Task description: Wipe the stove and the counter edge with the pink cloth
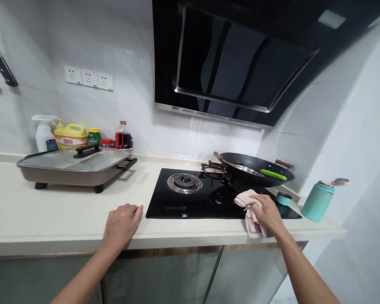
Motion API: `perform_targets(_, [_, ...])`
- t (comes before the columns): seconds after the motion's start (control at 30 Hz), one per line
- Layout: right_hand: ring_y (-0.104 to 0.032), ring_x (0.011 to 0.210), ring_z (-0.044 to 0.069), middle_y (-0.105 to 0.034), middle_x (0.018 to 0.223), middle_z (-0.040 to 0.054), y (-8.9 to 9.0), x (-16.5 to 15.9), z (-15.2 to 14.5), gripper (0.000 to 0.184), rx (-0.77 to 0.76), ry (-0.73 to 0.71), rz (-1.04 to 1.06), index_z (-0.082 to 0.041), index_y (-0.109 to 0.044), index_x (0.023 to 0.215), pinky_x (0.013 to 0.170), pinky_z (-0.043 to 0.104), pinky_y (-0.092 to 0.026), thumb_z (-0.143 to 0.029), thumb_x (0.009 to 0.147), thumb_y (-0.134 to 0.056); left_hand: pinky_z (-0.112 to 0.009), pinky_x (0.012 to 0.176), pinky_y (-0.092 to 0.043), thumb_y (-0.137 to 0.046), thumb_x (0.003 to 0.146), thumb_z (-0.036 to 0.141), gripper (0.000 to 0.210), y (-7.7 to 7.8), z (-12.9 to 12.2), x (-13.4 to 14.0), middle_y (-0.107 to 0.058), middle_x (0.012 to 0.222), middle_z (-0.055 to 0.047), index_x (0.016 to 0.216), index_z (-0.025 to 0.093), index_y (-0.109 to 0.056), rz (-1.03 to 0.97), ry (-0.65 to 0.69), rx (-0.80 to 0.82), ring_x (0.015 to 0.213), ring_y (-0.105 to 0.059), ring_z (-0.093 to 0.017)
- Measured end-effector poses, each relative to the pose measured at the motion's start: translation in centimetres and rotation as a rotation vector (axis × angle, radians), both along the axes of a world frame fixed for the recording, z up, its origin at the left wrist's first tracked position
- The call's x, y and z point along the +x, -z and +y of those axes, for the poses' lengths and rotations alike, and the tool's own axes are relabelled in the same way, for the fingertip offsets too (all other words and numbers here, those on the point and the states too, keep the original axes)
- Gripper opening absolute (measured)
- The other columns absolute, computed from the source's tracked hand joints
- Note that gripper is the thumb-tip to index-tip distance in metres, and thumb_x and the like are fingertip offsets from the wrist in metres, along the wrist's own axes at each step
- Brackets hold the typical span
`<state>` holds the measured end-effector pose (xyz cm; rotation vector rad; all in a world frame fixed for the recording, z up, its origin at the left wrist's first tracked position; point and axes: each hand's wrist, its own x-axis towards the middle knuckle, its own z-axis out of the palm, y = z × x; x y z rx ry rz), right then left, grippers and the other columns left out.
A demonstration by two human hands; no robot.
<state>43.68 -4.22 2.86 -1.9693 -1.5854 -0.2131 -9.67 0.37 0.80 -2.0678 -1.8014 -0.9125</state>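
My right hand (pixel 267 212) is closed on a pale pink cloth (pixel 252 219). Part of the cloth lies on the front of the black glass gas stove (pixel 202 209), and the rest hangs over the counter edge. My left hand (pixel 121 223) rests on the counter just left of the stove, fingers curled under, with nothing visible in it. Behind my right hand, a black wok (pixel 256 179) sits over the right burner with a bright green-handled utensil (pixel 274 174) in it. The left burner (pixel 185 183) is bare. A small teal cup-like lid (pixel 284 198) stands right of my right hand.
A teal jar (pixel 318 202) with a spoon stands at the counter's right end. A covered electric pan (pixel 72 173) occupies the left, with bottles and a yellow jug (pixel 70 136) behind. The range hood (pixel 240 63) overhangs the stove. A knife (pixel 5 71) hangs on the left wall.
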Motion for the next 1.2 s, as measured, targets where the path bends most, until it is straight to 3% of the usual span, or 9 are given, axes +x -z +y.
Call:
perform_targets(0.1, [-0.058, 0.129, 0.031, -0.056, 0.15, 0.0132, -0.4, 2.5, 2.3, 0.054, -0.203, 0.233, -0.071, -0.026, -0.067, 0.141, 0.108, 0.044, -0.044, -0.03, 0.093, -0.042, -0.039, 0.084, -0.043, -0.034, 0.099, 0.046, 0.049, -0.2, -0.2, 0.1, -0.079, 0.093, -0.009, 0.082, 0.023, -0.074, -0.011, -0.008, -0.018, 0.097, -0.07, -0.028])
perform_targets(0.17, [-0.06, 0.125, 0.035, -0.056, 0.149, 0.0152, 0.1, 2.5, 3.2, 0.054, -0.266, 0.31, -0.079, -0.028, -0.067, 0.142, 0.103, 0.049, -0.046, -0.032, 0.095, -0.041, -0.04, 0.084, -0.042, -0.034, 0.099, 0.045, 0.049, -0.3, -0.3, 0.2, -0.079, 0.094, -0.01, 0.081, 0.022, -0.073, -0.014, -0.012, -0.027, 0.096, -0.07, -0.029])
perform_targets(0.3, [-0.055, 0.127, 0.038, -0.056, 0.148, 0.013, 1.7, -0.1, 3.0, 0.051, -0.273, 0.313, -0.141, -0.033, -0.067, 0.14, 0.104, 0.052, -0.044, -0.04, 0.097, -0.041, -0.04, 0.083, -0.041, -0.035, 0.099, 0.044, 0.048, -0.2, -0.4, 0.2, -0.079, 0.094, -0.009, 0.081, 0.022, -0.073, -0.024, -0.01, -0.01, 0.096, -0.07, -0.028])
perform_targets(0.5, [-0.052, 0.12, 0.037, -0.057, 0.138, 0.014, 3.2, -5.1, -0.5, 0.048, -0.237, 0.288, -0.251, -0.032, -0.066, 0.139, 0.097, 0.048, -0.046, -0.041, 0.098, -0.043, -0.039, 0.084, -0.042, -0.038, 0.1, 0.043, 0.046, -0.1, -0.4, 0.4, -0.078, 0.097, -0.01, 0.082, 0.021, -0.074, -0.054, 0.025, -0.008, 0.099, -0.069, -0.028])
perform_targets(0.67, [-0.051, 0.114, 0.034, -0.057, 0.136, 0.0139, 3.5, -11.8, -1.9, 0.045, -0.168, 0.043, -0.254, -0.032, -0.069, 0.137, 0.097, 0.047, -0.044, -0.041, 0.098, -0.046, -0.04, 0.087, -0.043, -0.039, 0.101, 0.043, 0.046, -0.1, -0.9, 0.8, -0.076, 0.096, -0.011, 0.085, 0.02, -0.075, -0.107, 0.047, -0.004, 0.1, -0.068, -0.028])
perform_targets(0.8, [-0.049, 0.108, 0.032, -0.058, 0.136, 0.0116, 3.7, -20.9, -1.5, 0.041, -0.073, -0.191, -0.237, -0.036, -0.072, 0.131, 0.094, 0.048, -0.044, -0.037, 0.095, -0.053, -0.037, 0.088, -0.043, -0.038, 0.103, 0.047, 0.048, -0.1, -0.9, 0.4, -0.076, 0.095, -0.009, 0.086, 0.021, -0.075, -0.201, 0.046, 0.007, 0.101, -0.068, -0.026])
perform_targets(1.0, [-0.046, 0.108, 0.031, -0.056, 0.135, 0.0068, 4.4, -34.5, -1.1, 0.041, 0.076, -0.69, -0.183, -0.04, -0.069, 0.128, 0.093, 0.048, -0.043, -0.043, 0.086, -0.072, -0.033, 0.08, -0.047, -0.039, 0.099, 0.054, 0.051, -0.5, -0.2, -1.0, -0.079, 0.093, -0.006, 0.078, 0.025, -0.074, -0.445, 0.049, -0.082, 0.089, -0.07, -0.024])
perform_targets(1.1, [-0.045, 0.111, 0.03, -0.057, 0.13, 0.0055, 4.0, -37.4, -1.2, 0.049, 0.065, -0.848, -0.173, -0.039, -0.064, 0.133, 0.096, 0.047, -0.042, -0.047, 0.086, -0.073, -0.034, 0.082, -0.051, -0.04, 0.094, 0.059, 0.052, -0.8, 0.2, -1.8, -0.081, 0.094, -0.007, 0.079, 0.024, -0.076, -0.574, 0.052, -0.107, 0.092, -0.072, -0.026])
perform_targets(1.2, [-0.048, 0.11, 0.027, -0.062, 0.124, 0.0049, 3.0, -36.1, -1.3, 0.055, 0.04, -0.886, -0.144, -0.035, -0.059, 0.141, 0.102, 0.043, -0.041, -0.041, 0.087, -0.07, -0.036, 0.085, -0.052, -0.039, 0.091, 0.061, 0.054, -1.0, 0.3, -2.1, -0.081, 0.097, -0.009, 0.081, 0.023, -0.077, -0.608, 0.035, -0.131, 0.096, -0.072, -0.029])
